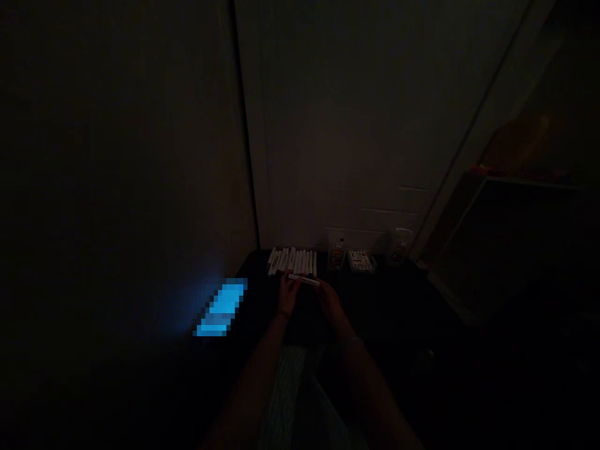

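White marker [304, 280] is up between both hands, just over the near side of a bunch of other white markers [302, 261] lined up on a dark desk [379, 300]. Left hand [289, 292] has its fingers closed around the left end. Right hand [329, 298] is half curled at the right end, but it's honestly too dark to tell if it's gripping or just touching. The lined-up markers sit at the far left of the desk, some leaning a bit. Going right along the far edge: a clear package [336, 255] with reddish print, a small pack [360, 261] of whitish sticks, then another clear package [398, 247]. Pale wall [328, 125] behind all that. Off to the left there's a pixelated bright blue patch [222, 306], can't tell what.
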`<action>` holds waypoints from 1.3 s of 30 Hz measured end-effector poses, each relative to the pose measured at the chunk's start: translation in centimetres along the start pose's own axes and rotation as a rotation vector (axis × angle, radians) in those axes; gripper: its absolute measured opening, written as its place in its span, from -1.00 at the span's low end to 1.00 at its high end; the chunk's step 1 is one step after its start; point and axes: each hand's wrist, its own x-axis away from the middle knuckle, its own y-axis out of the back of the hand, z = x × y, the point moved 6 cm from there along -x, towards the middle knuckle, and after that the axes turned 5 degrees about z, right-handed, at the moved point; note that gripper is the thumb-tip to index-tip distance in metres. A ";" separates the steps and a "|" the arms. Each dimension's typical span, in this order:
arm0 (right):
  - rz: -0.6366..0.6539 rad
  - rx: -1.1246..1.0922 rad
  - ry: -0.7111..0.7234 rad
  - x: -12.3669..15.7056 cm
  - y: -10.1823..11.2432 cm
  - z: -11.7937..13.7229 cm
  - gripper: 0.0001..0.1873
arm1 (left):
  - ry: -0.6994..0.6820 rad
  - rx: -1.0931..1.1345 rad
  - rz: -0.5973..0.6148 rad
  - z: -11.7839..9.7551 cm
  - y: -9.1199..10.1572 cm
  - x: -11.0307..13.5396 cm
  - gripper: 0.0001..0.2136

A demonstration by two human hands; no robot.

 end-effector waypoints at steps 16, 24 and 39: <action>0.110 0.746 0.132 1.4 -2.3 -0.6 -0.75 | 0.047 -0.172 0.157 1.3 -1.0 -0.2 -0.59; 0.100 0.647 0.171 1.5 -2.7 0.1 -0.75 | 0.005 -0.172 0.132 0.0 -0.9 0.1 -0.58; -0.358 0.419 0.165 1.6 0.9 1.1 -0.51 | 0.006 -0.378 0.277 0.1 -2.2 0.8 -0.62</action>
